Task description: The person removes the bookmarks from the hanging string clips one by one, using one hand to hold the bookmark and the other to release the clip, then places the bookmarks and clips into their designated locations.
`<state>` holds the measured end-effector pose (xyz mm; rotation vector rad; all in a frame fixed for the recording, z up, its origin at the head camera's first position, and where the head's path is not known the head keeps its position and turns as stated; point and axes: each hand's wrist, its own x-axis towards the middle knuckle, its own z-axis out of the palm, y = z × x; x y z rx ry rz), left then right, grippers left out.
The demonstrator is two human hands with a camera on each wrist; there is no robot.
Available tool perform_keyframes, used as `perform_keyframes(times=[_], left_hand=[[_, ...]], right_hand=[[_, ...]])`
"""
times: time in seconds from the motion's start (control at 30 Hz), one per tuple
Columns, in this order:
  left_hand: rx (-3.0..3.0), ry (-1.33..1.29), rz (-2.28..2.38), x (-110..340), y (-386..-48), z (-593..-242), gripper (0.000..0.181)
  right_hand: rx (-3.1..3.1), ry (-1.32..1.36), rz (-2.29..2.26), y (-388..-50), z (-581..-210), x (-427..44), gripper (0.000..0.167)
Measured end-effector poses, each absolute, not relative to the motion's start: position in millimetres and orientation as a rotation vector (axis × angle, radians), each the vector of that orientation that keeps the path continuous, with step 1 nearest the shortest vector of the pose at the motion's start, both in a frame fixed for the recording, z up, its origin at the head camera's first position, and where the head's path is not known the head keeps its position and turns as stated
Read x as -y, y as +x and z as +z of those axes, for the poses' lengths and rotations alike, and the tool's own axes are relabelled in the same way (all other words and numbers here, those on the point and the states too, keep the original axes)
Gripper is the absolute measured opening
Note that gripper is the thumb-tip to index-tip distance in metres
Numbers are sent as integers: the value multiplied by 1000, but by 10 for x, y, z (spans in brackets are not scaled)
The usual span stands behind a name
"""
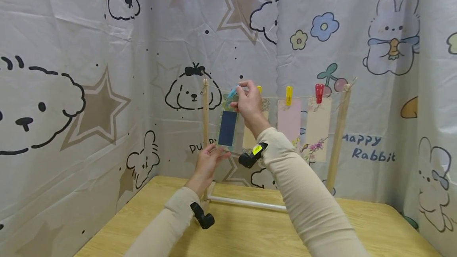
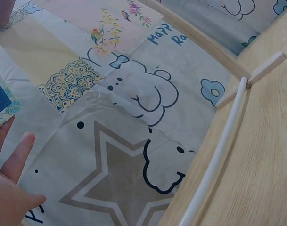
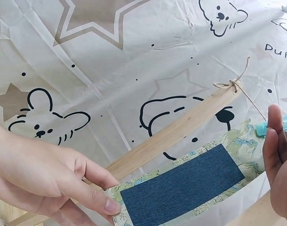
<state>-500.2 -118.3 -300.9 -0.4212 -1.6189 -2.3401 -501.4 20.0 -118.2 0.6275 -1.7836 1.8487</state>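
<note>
A patterned green card with a dark blue panel [image 1: 227, 128] hangs upright near the left end of a string. My left hand [image 1: 208, 162] pinches its lower corner, the thumb in front in the right wrist view. At the card's top, my right hand [image 1: 250, 102] pinches a light blue clothespin [image 1: 233, 91]. The right fingers hide part of the clothespin, so I cannot tell whether its jaws grip the string. In the left wrist view only the card's lower corner [image 2: 4, 101] shows, beside the left fingers.
A string between two wooden posts [image 1: 338, 140] carries a pink card [image 1: 289, 120] under a yellow clothespin [image 1: 289, 95] and a cream card [image 1: 317, 128] under a red one [image 1: 319, 92]. Another card [image 1: 250, 138] hangs behind my right wrist. A white rod [image 1: 246, 202] crosses the wooden table [image 1: 242, 233].
</note>
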Motion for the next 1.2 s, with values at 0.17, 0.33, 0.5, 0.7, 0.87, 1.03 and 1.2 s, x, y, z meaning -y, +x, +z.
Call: perform_keyframes(times=[0.17, 0.33, 0.5, 0.7, 0.87, 1.03, 1.2], left_hand=[[1613, -425, -2348, 1185, -5004, -3010, 63], [1596, -423, -2357, 1188, -5005, -2987, 62], [1609, -420, -2354, 1191, -5004, -2965, 62], [1620, -403, -2368, 1189, -5008, -2989, 64], [1638, -405, -2347, 1174, -4991, -3015, 64], [1628, -420, -2345, 1173, -4994, -3019, 63], [1618, -431, -2345, 1178, -4999, -3022, 63]], right_hand=[[1776, 615, 1836, -5007, -1191, -190, 26], [1750, 617, 1829, -5006, -1163, -188, 23], [1750, 636, 1826, -4996, -1151, -200, 25], [1742, 657, 1846, -4984, -1184, -222, 27], [1707, 675, 1842, -5006, -1202, -248, 28], [1683, 700, 1843, -5012, -1192, -262, 27], [1647, 712, 1848, -4991, -1169, -261, 24]])
